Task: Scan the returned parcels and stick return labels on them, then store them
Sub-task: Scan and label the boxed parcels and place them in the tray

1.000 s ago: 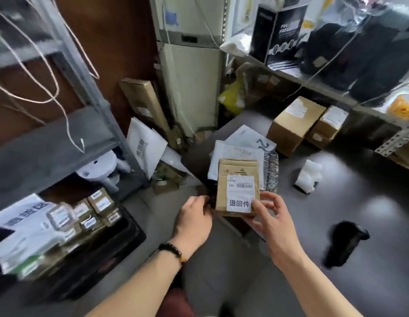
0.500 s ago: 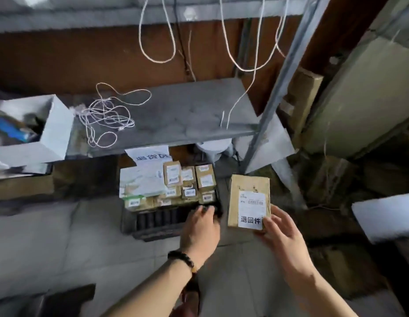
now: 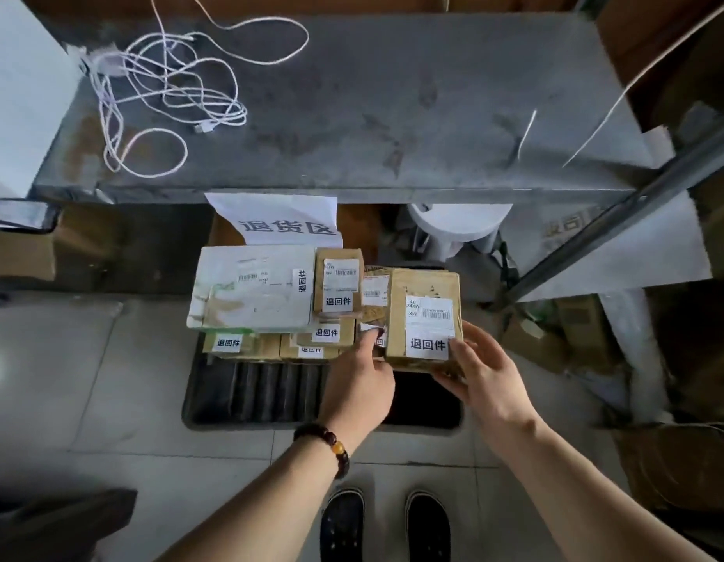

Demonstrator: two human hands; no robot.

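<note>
A small brown cardboard parcel [image 3: 425, 314] with a barcode label and a white return label hangs over the right end of a black crate [image 3: 255, 391] on the floor. My right hand [image 3: 486, 371] holds the parcel at its lower right corner, thumb on the return label. My left hand [image 3: 362, 379] grips its lower left edge, fingers tucked beside it. Several labelled brown parcels [image 3: 338, 283] and a flat white parcel [image 3: 251, 290] are stacked in the crate's far half.
A grey metal shelf [image 3: 393, 115] overhangs the crate, with tangled white cables [image 3: 166, 87] on it. A paper sign [image 3: 285, 221] stands behind the crate. A slanted shelf post [image 3: 619, 212] and cardboard clutter are at right. My shoes [image 3: 384, 525] stand on the tiled floor.
I have turned from the table to the floor crate and leaned in. Both hands carried the parcel down and left, over the crate's right end.
</note>
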